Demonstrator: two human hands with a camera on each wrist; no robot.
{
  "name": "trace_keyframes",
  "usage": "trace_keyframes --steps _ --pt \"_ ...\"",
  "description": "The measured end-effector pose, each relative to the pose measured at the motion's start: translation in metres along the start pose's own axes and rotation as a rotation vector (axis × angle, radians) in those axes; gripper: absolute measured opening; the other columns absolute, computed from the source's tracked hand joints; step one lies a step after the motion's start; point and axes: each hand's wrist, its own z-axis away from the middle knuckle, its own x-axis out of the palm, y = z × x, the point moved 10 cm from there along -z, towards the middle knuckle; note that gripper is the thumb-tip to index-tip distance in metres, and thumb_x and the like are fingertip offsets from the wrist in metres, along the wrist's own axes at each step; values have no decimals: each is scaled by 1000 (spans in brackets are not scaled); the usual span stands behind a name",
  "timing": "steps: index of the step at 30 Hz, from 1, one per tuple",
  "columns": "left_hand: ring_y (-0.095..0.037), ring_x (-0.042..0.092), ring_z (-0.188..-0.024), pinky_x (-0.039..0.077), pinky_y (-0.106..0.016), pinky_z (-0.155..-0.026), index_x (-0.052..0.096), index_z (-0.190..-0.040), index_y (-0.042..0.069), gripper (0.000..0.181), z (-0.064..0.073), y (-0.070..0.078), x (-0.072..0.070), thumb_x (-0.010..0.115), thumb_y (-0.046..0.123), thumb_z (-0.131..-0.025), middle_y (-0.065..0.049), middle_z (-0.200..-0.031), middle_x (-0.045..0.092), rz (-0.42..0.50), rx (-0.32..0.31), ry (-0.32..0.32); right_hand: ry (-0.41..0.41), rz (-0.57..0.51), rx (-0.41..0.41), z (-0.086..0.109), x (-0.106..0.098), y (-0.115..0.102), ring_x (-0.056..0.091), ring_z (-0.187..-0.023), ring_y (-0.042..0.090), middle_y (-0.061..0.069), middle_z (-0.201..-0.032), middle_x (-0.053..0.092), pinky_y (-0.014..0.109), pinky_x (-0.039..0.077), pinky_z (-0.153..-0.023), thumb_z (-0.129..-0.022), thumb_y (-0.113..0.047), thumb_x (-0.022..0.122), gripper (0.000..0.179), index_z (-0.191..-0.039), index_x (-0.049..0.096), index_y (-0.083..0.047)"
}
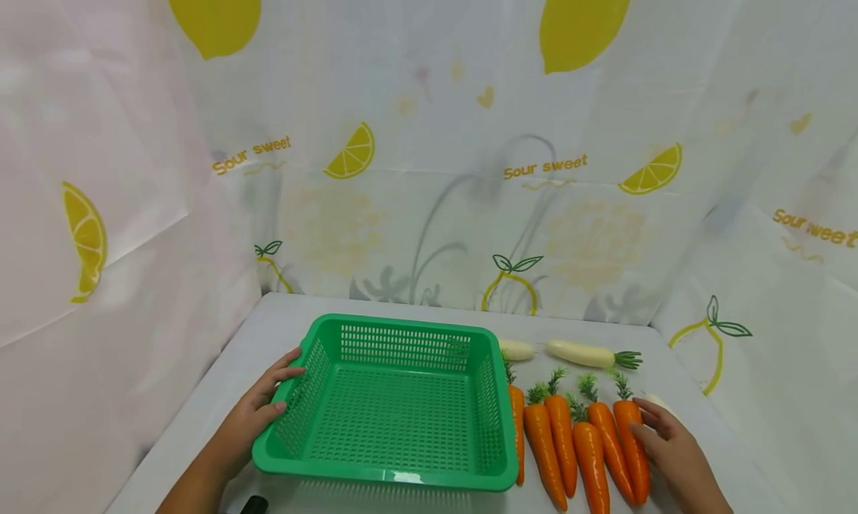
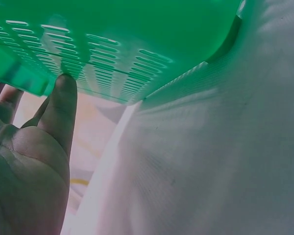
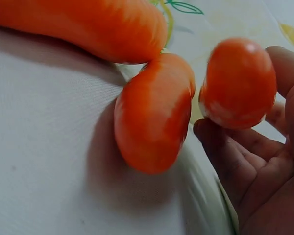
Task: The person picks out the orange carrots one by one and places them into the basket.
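A green plastic basket (image 1: pixel 385 480) with slotted walls holds nothing inside. At its left side my left hand (image 1: pixel 251 417) grips the rim; the left wrist view shows a fingertip (image 2: pixel 65 85) against the slotted outer wall. To the right of the basket lie several orange carrots (image 1: pixel 590 462) with green tops, side by side. My right hand (image 1: pixel 680 454) holds the rightmost carrot (image 1: pixel 630 443) between thumb and fingers. The right wrist view shows this carrot (image 3: pixel 240 83) end-on in the grip, with another carrot (image 3: pixel 154 117) beside it on the table.
Behind the carrots lie a white radish (image 1: pixel 579 353) with a green top and another radish (image 1: pixel 516 350) partly behind the basket. A further white radish (image 1: pixel 657 402) shows beyond my right hand. A black object (image 1: pixel 255 505) lies at the front left. Lemon-printed curtains (image 1: pixel 429 223) surround the white table.
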Motion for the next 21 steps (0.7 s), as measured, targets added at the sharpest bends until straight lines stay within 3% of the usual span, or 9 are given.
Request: trace_keyframes --steps 9,13,17,21 --pt "13 17 -149 28 -8 -106 42 -148 -6 42 0 0 0 39 4 -107 2 -175 18 14 -2 9 7 -179 13 2 0 -9 39 -144 49 36 -165 20 52 54 -102 -106 -44 55 83 -164 15 -1" --pt "12 18 -150 28 -8 -106 44 -148 -6 42 0 0 0 39 4 -107 0 -175 18 5 11 11 15 -211 -10 2 -1 -21 42 -142 44 35 -166 19 47 55 -101 -106 -42 57 82 -164 15 -2" --pt "10 19 -151 29 -9 -106 45 -147 -5 42 0 1 -1 39 2 -107 -2 -175 19 -3 25 22 -5 -227 -47 5 7 -32 58 -125 22 31 -166 23 33 58 -95 -107 -36 58 76 -162 19 -3" --pt "11 20 -150 30 -9 -105 46 -147 -5 41 0 0 -2 40 3 -107 0 -175 21 -8 13 32 -37 -231 -76 9 19 -41 60 -110 6 30 -164 26 27 56 -90 -108 -33 58 72 -161 21 -3"
